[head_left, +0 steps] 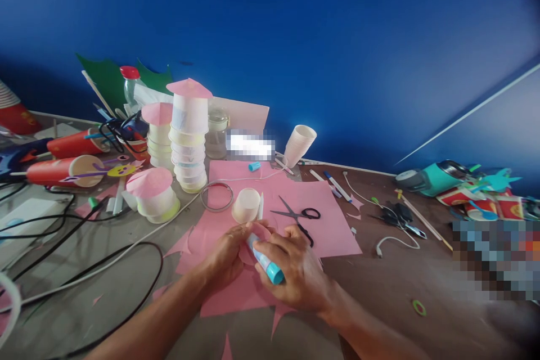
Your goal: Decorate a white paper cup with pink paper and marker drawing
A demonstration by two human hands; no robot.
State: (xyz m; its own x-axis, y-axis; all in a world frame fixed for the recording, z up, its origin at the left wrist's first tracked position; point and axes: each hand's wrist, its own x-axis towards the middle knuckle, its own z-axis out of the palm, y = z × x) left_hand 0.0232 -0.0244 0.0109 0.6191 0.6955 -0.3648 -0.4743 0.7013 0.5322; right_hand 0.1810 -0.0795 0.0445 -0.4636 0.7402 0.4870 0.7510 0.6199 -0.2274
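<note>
My right hand [295,270] is closed around a blue glue stick [265,261], its tip pressed toward a round piece of pink paper [246,256]. That pink piece is pinched in my left hand [228,253], which partly covers it. Just beyond my hands a white paper cup [246,205] stands upside down, with a white pen [260,205] beside it. Black-handled scissors [297,215] lie spread apart on the pink paper sheet [333,239]. The blue glue cap [254,166] rests farther back on pink paper.
At the left stand stacked-cup towers [189,140] with pink cone tops, and a shorter capped cup [151,194]. A leaning cup stack [300,143] is by the blue wall. Cables [139,244] cross the left side; a teal bottle [434,180] lies at the right.
</note>
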